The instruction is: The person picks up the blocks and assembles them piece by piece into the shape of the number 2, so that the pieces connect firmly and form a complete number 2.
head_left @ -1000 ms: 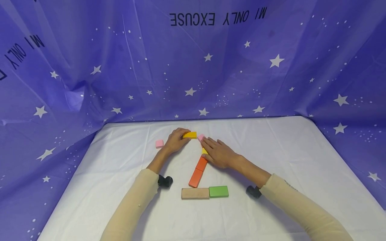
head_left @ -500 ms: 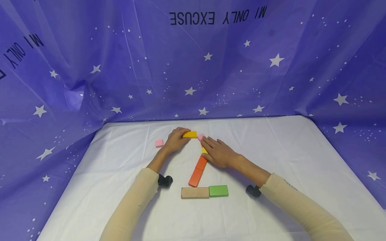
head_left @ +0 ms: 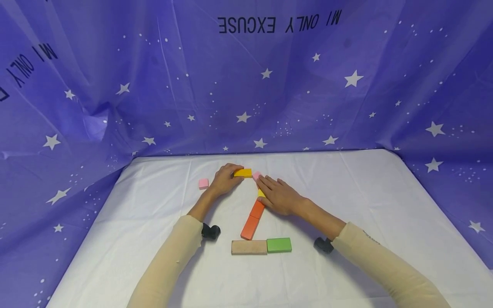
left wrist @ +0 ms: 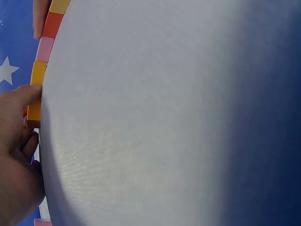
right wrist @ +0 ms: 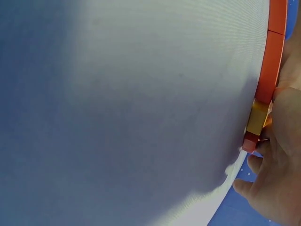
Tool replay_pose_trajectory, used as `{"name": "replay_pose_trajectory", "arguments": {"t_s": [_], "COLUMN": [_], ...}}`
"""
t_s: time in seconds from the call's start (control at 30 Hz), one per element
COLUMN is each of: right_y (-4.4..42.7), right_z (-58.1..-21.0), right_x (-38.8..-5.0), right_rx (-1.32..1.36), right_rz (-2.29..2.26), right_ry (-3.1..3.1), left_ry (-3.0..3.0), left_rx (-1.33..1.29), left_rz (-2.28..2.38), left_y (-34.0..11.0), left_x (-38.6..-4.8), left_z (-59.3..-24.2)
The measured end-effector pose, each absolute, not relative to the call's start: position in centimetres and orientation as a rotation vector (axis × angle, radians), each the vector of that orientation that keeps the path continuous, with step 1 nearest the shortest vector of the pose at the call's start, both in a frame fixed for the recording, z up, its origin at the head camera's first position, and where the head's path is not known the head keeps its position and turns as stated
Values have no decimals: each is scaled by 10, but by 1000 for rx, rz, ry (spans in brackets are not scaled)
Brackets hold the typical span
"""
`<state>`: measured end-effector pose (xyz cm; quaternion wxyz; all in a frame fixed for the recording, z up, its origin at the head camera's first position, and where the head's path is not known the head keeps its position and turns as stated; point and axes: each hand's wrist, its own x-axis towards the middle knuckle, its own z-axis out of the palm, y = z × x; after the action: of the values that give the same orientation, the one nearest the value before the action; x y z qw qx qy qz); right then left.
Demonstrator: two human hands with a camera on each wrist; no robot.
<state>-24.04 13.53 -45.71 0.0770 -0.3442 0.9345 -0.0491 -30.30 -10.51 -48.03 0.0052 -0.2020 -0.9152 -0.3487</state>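
Note:
With thumb and fingers, my left hand (head_left: 225,179) pinches a yellow-orange block (head_left: 243,173) lying flat near the table's far side. Just right of that block sits a pink block (head_left: 256,176). My right hand (head_left: 281,196) lies with fairly straight fingers along the row's right side, touching the blocks there. Partly under it shows a small yellow block (head_left: 261,193); a red block (left wrist: 51,24) between pink and yellow appears in the left wrist view. Two orange-red blocks (head_left: 257,208) continue the slanting row toward me.
A plain wooden block (head_left: 249,247) and a green block (head_left: 279,245) lie end to end nearer me. A loose pink cube (head_left: 203,184) sits left of my left hand. White cloth covers the table (head_left: 154,192); a purple starry curtain (head_left: 292,85) hangs behind.

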Motion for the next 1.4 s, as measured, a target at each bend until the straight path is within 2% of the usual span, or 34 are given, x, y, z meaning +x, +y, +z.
{"name": "replay_pose_trajectory", "arguments": {"t_s": [0.53,0.93,1.4], "right_y": [137,137,137], "right_z": [-462,-462,-461], "right_x": [-242,-242,-240], "right_rx": [-1032,-1048,-1038], "right_rz": [-140,-153,-131], "right_ry": [2807,2806,2810], "left_ry": [-2780,-2755,-2860], "left_rx": [-607,-507,-417], "left_rz": [-1388,-1486,-1558], "left_y": [-120,-172,-226], "left_x": [-303,-290,-272], "left_z": [-463,-443,-457]}}
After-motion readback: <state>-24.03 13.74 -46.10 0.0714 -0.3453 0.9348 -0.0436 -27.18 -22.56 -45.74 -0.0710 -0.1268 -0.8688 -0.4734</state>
